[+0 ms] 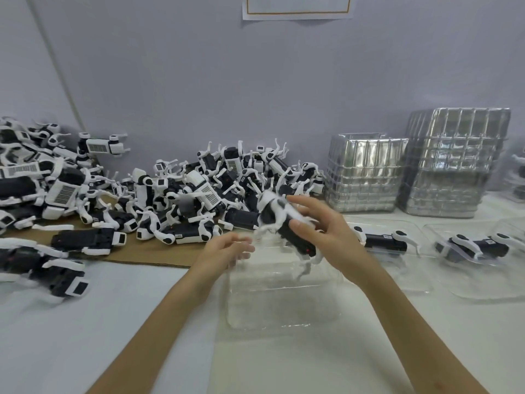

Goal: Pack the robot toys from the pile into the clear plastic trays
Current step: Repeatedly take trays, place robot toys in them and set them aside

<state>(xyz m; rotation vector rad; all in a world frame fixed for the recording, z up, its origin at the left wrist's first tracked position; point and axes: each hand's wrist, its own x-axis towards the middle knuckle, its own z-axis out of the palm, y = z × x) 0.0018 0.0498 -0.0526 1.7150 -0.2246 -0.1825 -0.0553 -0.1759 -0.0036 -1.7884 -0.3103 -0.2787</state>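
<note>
Being clasped by the right hand [326, 227], the robot toy [279, 220] could be snagged legs-first on the rim of the clear tray [284, 308]; the hold of the blurred left hand [224, 251] could not be told.

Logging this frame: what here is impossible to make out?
Head view only.
1. left hand: fingers motion-blurred; whether they touch the empty tray is unclear.
2. robot toy in the right hand: blur smears its legs.
3. wall sheet: cut off by top edge, unreadable.
4. pile: left edge crops it.

The white tabletop [85, 336] carries a cardboard sheet [147, 257] under the toy pile [199, 191], clear trays [284, 302] and tray stacks [366, 177].
</note>
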